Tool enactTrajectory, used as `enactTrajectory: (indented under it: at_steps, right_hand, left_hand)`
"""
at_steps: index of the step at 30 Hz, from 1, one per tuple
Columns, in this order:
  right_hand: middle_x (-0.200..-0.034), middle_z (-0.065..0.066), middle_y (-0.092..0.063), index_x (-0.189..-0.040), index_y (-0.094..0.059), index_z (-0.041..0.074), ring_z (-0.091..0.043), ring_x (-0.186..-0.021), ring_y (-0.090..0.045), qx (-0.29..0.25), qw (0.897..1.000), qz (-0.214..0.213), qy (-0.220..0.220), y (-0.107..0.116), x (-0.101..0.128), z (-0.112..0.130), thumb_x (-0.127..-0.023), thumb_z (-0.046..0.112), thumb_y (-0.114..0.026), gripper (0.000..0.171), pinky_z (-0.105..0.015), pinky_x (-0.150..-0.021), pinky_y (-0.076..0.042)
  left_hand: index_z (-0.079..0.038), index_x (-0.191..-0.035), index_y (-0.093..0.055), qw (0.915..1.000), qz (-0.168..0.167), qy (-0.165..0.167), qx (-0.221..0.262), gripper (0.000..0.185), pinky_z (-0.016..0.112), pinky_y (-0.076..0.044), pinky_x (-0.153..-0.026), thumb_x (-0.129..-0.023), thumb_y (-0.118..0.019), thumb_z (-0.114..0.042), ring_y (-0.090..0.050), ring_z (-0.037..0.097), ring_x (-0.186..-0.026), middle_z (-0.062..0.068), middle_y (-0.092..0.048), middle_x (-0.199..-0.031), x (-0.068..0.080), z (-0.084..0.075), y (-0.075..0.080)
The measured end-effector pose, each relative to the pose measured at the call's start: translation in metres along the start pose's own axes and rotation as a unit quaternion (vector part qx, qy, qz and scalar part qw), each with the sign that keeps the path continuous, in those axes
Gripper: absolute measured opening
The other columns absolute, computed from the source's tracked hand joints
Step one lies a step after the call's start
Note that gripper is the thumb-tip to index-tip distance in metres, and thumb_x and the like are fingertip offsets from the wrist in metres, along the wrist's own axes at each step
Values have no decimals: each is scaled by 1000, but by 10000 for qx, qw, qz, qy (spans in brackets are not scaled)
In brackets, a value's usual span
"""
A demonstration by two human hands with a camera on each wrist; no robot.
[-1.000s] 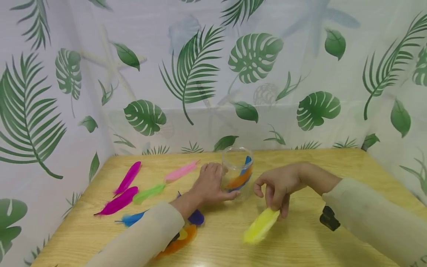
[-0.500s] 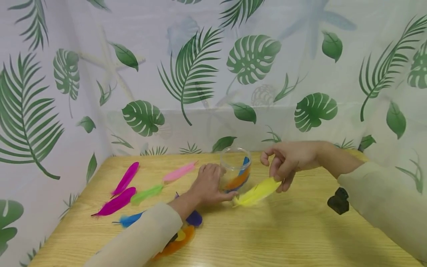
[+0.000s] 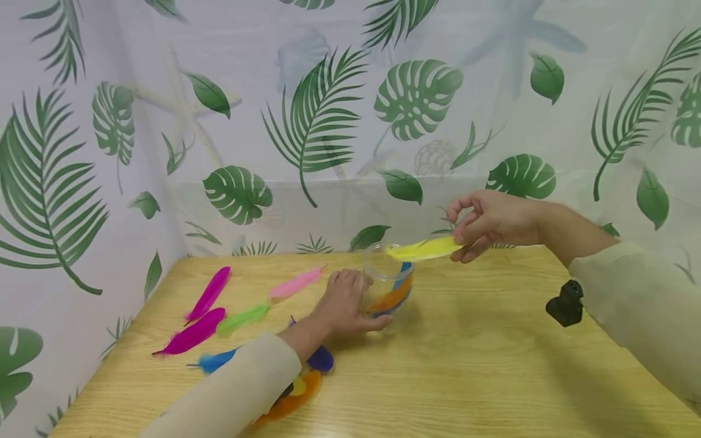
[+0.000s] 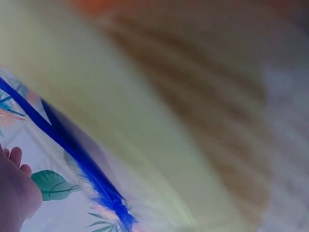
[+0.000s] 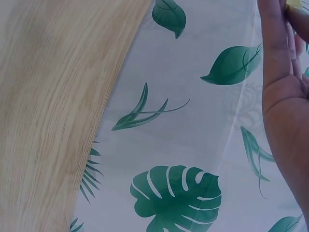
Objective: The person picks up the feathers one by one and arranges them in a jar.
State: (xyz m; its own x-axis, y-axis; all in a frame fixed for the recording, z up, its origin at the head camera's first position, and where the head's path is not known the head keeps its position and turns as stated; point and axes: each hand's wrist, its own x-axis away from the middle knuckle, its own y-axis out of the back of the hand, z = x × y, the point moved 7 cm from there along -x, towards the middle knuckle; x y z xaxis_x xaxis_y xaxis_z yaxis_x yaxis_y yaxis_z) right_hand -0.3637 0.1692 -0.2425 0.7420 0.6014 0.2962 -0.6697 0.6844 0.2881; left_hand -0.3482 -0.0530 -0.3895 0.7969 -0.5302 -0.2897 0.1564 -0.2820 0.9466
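My left hand holds a clear plastic cup upright near the back of the table, thumb along its near side. Inside the cup lean an orange feather and a blue feather. Between thumb and fingers, my right hand pinches a yellow feather by one end. The feather lies nearly level, its free tip overlapping the cup's rim in the head view. In the right wrist view, a bit of yellow shows at the fingertips. Blurred pale material and a blue feather fill much of the left wrist view.
Left of the cup lie two magenta feathers, a green feather, a pink feather and a blue feather. Purple and orange feathers are partly under my left forearm. A leaf-print curtain stands behind the table.
My right hand has risen and moved away toward the back with the yellow feather, from low over the table to rim height at the cup. The left hand stays on the cup.
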Motion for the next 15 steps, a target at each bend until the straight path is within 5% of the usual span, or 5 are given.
enactTrajectory:
  at_steps: [15]
  right_hand:
    - [-96, -21, -72, -115, -39, 0, -37, -92, -73, 35, 9994, -357, -14, 7, -13, 2, -93, 1, -63, 33, -48, -86, -58]
  left_hand:
    - [-4, -121, -54, 9999, -86, -26, 83, 75, 43, -34, -105, -82, -66, -67, -50, 24, -114, 7, -58, -117, -2, 0, -1]
